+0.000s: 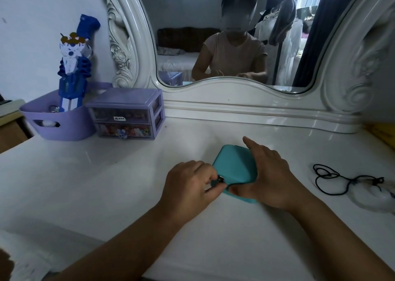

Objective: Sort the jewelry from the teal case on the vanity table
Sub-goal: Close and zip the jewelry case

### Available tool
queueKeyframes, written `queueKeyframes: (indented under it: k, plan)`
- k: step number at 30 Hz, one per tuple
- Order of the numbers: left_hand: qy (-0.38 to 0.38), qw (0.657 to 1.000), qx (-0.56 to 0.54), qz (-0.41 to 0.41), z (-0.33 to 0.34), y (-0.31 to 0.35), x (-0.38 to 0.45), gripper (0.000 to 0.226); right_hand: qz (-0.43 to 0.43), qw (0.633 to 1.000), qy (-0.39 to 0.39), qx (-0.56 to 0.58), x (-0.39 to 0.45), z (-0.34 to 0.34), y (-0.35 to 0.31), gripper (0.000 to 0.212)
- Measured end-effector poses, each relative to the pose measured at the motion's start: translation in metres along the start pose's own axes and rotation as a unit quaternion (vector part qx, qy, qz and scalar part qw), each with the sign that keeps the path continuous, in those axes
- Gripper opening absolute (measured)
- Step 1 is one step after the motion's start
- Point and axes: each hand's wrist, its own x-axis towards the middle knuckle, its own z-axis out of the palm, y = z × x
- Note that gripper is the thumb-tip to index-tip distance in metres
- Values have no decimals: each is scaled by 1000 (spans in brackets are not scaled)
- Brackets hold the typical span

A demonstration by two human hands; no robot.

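Note:
A closed teal case (234, 167) lies flat on the white vanity table (106, 184), just in front of me. My left hand (188, 186) pinches the small dark zipper pull (219, 179) at the case's near left corner. My right hand (271, 174) rests over the case's right side, its index finger stretched along the far edge and its thumb at the near edge. No jewelry shows; the case's inside is hidden.
A purple two-drawer organiser (128, 114) and a purple basket (59, 120) holding a blue and white toy (73, 67) stand at the back left. A black cord (333, 178) and a white fluffy thing (376, 197) lie to the right. The mirror (235, 35) stands behind.

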Motion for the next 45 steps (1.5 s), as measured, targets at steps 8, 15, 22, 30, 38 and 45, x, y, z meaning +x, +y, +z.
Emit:
queueKeyframes:
  k: [8,15,22,30,38,45]
  plan:
    - [-12,997,-24,74,1,-3,-1,10,7,1000,-22,0,0,-2,-2,112]
    - [-49,986,-140,-80,-1,0,-1,17,10,1000,-13,7,0,-1,0,112]
    - [-91,912,-286,-281,0,2,4,20,11,1000,-4,15,1,2,1,111]
    - [-122,932,-269,-210,-6,-6,0,7,19,999,-2,34,2,2,5,112]
    - [-115,979,-90,-142,0,-13,0,10,14,997,-9,76,1,-8,11,104]
    - [-80,976,-78,-187,-6,-31,5,12,-55,967,-146,202,-13,-12,-4,102]
